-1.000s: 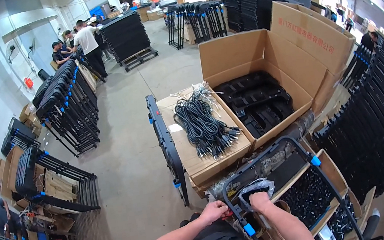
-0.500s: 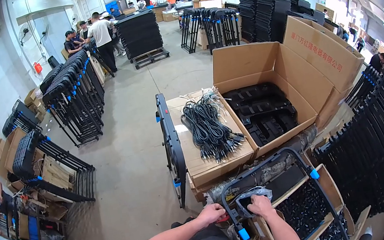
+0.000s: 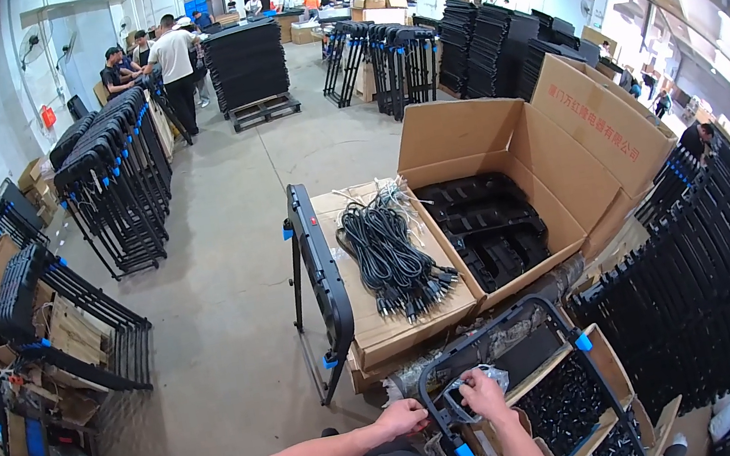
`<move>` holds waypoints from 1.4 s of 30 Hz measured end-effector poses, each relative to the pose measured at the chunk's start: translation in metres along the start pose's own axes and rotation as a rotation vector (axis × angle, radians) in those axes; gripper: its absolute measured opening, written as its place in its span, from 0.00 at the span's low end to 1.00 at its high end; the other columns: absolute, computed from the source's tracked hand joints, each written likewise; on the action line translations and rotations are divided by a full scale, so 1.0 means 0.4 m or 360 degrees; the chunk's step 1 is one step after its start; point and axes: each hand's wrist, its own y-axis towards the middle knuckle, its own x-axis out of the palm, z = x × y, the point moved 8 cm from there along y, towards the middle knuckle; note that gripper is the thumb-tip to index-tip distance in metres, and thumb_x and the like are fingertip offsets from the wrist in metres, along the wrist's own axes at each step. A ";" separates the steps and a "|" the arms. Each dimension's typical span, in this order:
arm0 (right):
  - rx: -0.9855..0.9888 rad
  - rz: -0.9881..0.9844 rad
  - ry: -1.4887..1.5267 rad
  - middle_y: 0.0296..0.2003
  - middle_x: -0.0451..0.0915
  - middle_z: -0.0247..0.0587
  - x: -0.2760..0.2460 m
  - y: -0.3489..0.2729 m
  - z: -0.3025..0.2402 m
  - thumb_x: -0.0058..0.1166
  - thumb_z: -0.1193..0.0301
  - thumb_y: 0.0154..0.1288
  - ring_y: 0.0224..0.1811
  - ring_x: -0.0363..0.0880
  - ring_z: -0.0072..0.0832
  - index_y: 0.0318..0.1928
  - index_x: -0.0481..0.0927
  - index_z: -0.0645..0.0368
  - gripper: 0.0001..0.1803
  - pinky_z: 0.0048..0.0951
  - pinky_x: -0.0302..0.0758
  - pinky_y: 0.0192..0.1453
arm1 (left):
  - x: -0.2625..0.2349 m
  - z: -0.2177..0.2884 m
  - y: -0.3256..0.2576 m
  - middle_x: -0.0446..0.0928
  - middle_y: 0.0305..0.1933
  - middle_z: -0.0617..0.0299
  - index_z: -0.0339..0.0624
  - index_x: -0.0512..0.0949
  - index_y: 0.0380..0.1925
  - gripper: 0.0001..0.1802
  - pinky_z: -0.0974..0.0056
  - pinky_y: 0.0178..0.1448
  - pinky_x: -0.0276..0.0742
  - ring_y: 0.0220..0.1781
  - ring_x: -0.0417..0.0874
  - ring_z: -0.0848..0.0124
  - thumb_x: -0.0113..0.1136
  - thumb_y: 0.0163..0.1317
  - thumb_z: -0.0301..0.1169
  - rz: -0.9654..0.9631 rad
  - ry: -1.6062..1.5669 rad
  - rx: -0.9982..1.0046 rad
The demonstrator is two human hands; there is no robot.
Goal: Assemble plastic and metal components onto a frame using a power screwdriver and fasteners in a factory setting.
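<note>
We see two hands at the lower edge. The left hand (image 3: 404, 416) has its fingers curled shut on the left side of a black tubular frame (image 3: 531, 309) with blue clips, which arches up just in front of us. The right hand (image 3: 485, 392) pinches its fingers together on a small clear plastic bag (image 3: 489, 375) held against that frame's crosspiece.

Behind the frame we count one flat closed carton (image 3: 370, 323) bearing one bundle of black cables (image 3: 393, 257), and beside it one large open brown carton (image 3: 503, 134) holding black moulded parts; its raised right flap carries a line of red print. Two lower open cartons (image 3: 565, 406) of small black pieces sit under the frame, to our right. One folded black frame (image 3: 320, 278) with blue clips stands upright against the left edge of the cable carton.

To the right stands a dense row of black frames (image 3: 690, 291); on the left two more rows (image 3: 116, 191) line the aisle. At the back we make out one pallet stack of black panels (image 3: 249, 65) and at least three people (image 3: 172, 63) nearby. A red box (image 3: 47, 116) hangs on the pale left wall.

The floor (image 3: 230, 278) is bare grey concrete in a wide, brightly lit workshop hall.
</note>
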 end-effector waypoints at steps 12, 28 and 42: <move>-0.0070 0.0068 0.0056 0.33 0.88 0.42 0.171 -0.151 -0.273 0.70 0.69 0.63 0.33 0.86 0.24 0.42 0.87 0.65 0.12 0.29 0.83 0.40 | -0.003 -0.041 0.090 0.84 0.29 0.62 0.45 0.85 0.44 0.09 0.63 0.24 0.71 0.24 0.81 0.72 0.63 0.65 0.30 -0.0091 -0.0066 0.0186; 0.0319 0.0234 0.0711 0.37 0.87 0.37 0.259 -0.261 -0.135 0.62 0.72 0.74 0.37 0.87 0.21 0.54 0.83 0.64 0.13 0.24 0.82 0.41 | -0.040 -0.021 0.089 0.87 0.31 0.61 0.42 0.88 0.36 0.07 0.62 0.36 0.81 0.32 0.86 0.72 0.68 0.63 0.33 -0.0130 0.0049 0.0316; 0.0911 0.1000 0.2427 0.36 0.82 0.28 0.492 -0.272 0.092 0.57 0.65 0.80 0.37 0.80 0.23 0.52 0.83 0.49 0.07 0.29 0.74 0.40 | -0.041 -0.029 0.106 0.84 0.30 0.62 0.33 0.85 0.42 0.12 0.68 0.29 0.76 0.26 0.80 0.76 0.70 0.68 0.33 -0.0436 -0.0105 -0.0226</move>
